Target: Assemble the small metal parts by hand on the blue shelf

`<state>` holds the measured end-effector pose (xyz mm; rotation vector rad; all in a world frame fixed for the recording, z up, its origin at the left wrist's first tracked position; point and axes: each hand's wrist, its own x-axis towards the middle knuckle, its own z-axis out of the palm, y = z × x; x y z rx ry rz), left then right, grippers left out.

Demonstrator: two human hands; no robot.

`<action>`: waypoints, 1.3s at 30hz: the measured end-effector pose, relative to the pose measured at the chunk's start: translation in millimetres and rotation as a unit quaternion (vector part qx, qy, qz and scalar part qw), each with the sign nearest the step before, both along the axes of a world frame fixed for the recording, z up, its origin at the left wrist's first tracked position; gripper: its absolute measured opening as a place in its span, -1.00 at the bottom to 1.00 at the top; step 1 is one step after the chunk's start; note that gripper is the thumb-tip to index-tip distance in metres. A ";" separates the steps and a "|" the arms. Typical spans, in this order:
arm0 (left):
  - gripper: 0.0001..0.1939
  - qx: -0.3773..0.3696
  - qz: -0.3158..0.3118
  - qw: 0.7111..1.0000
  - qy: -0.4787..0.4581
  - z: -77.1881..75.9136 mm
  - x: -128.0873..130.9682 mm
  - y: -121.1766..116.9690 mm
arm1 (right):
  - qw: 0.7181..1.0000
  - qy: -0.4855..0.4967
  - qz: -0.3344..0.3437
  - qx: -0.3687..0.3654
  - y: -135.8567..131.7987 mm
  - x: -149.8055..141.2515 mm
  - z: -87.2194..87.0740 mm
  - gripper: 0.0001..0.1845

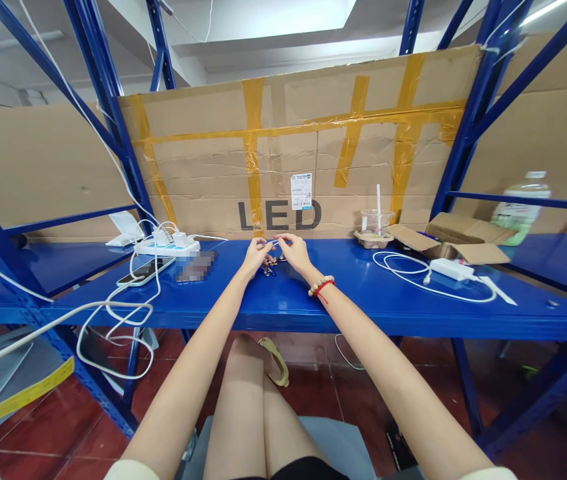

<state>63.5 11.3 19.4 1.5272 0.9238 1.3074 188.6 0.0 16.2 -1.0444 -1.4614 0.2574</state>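
Note:
My left hand [256, 256] and my right hand [294, 253] meet above the middle of the blue shelf table, near its back edge. Fingertips of both hands are pinched round a small, thin, whitish piece [275, 242], too small to name. Below and between the hands lies a little cluster of shiny metal bits [269, 268], gold-brown and partly hidden by my fingers. A beaded bracelet [316, 289] and a red cord circle my right wrist.
A white power strip [167, 248] with plugs, a phone [146, 272] and looping white cables lie left. To the right are a plastic cup [376, 220] with a straw, an open cardboard box [456, 233], a white adapter [452, 269] and a bottle [523, 208]. Cardboard [203, 180] walls the back.

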 end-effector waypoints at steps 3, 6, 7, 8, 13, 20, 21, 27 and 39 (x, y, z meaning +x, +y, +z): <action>-0.67 0.013 -0.041 0.999 -0.007 -0.4 -0.6 0.4 | 1.000 -0.005 0.003 0.009 -0.1 0.3 -0.3 -0.74; -0.70 0.015 -0.043 0.999 -0.003 -0.2 -1.7 1.1 | 1.000 -0.009 -0.003 0.017 1.6 1.5 -1.1 -0.74; -0.71 0.013 -0.033 0.999 0.000 -0.2 -1.9 1.4 | 1.000 -0.011 -0.003 0.018 2.4 2.1 -1.4 -0.73; -0.72 0.008 -0.021 1.000 0.005 -0.3 -2.1 1.8 | 1.000 -0.011 -0.003 0.019 3.1 2.6 -1.7 -0.73; -0.72 -0.015 0.011 1.000 0.019 -0.6 -1.8 2.9 | 1.000 0.008 0.000 0.015 3.0 3.7 -0.8 -0.70; -0.69 0.011 -0.003 1.000 -0.006 0.5 -1.6 2.0 | 0.999 0.033 0.010 0.006 -3.3 3.1 2.8 -0.70; -0.69 0.018 -0.013 1.000 -0.003 0.0 -1.4 2.2 | 0.999 0.030 0.011 0.005 -3.4 3.0 2.9 -0.70; -0.75 0.072 0.025 0.996 0.045 -4.8 -2.0 5.5 | 1.000 -0.009 -0.008 0.009 0.1 1.4 0.2 -0.73; -0.71 0.177 0.111 0.962 0.173 -11.4 -8.4 12.5 | 0.963 -0.264 -0.036 0.032 -14.2 3.3 2.9 -0.70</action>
